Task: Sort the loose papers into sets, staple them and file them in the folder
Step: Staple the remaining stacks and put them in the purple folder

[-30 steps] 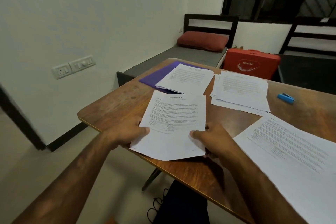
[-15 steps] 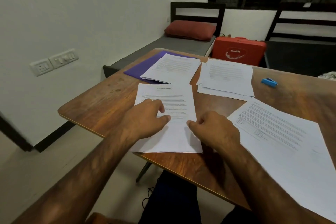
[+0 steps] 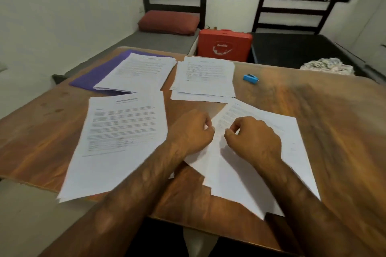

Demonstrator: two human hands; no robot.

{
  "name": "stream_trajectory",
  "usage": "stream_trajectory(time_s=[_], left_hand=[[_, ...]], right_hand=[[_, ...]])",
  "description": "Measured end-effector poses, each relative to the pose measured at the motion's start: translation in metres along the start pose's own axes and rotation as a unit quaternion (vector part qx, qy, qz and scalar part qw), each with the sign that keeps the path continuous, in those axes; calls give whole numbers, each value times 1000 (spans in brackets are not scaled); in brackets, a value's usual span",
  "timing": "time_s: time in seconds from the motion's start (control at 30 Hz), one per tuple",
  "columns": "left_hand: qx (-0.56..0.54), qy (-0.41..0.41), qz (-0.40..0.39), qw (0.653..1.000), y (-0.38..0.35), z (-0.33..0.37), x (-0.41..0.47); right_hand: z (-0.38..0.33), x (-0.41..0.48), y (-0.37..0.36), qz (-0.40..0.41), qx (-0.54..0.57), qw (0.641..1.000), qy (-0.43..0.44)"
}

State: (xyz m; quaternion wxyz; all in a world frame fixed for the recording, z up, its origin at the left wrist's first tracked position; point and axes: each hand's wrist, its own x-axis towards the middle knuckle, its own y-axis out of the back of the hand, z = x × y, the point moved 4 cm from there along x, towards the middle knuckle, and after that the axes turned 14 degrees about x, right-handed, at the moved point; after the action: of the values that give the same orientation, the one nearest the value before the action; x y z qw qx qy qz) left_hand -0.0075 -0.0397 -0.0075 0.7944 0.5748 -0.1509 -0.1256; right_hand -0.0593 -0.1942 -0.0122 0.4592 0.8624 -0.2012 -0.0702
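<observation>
Both hands have left the near-left set (image 3: 125,137) and swung across to the right-hand stack (image 3: 234,177)! That set now lies flat and untouched at the near-left edge of the surface (image 3: 334,121), its bottom corner hanging over. The left hand (image 3: 190,131) curls at the stack's left edge, grip narrow, pinching the paper's margin. The right hand (image 3: 253,137) sits on top of the same stack, fingers curled, thumb and forefinger almost meeting. With the blur, nobody could tell whether a sheet is caught in that grip. Farther back, the far stack (image 3: 137,73) lies on the purple folder (image 3: 98,75), the middle stack (image 3: 204,77) is just beside it, and the blue stapler (image 3: 250,78) sits apart on the right.
</observation>
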Motion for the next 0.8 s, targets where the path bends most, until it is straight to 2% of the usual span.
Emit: stream_trajectory(time_s=[0.17,0.27,0.37,0.47,0.63,0.8], left_hand=[[57,-33,14,998,-20,21,31],[123,-57,8,991,-32,34,44],[192,-36,-14,981,-45,40,41],[264,-19,-5,964,-54,41,36],[213,-29,25,976,-57,40,38],[34,-77,111,990,-49,38,29]], right_hand=[[51,12,25,41,-21,999,-27],[68,12,24,58,13,998,-36],[72,5,16,81,13,996,-16],[74,5,12,78,-2,997,3],[80,10,8,87,-4,996,3],[85,10,10,100,13,995,-3]])
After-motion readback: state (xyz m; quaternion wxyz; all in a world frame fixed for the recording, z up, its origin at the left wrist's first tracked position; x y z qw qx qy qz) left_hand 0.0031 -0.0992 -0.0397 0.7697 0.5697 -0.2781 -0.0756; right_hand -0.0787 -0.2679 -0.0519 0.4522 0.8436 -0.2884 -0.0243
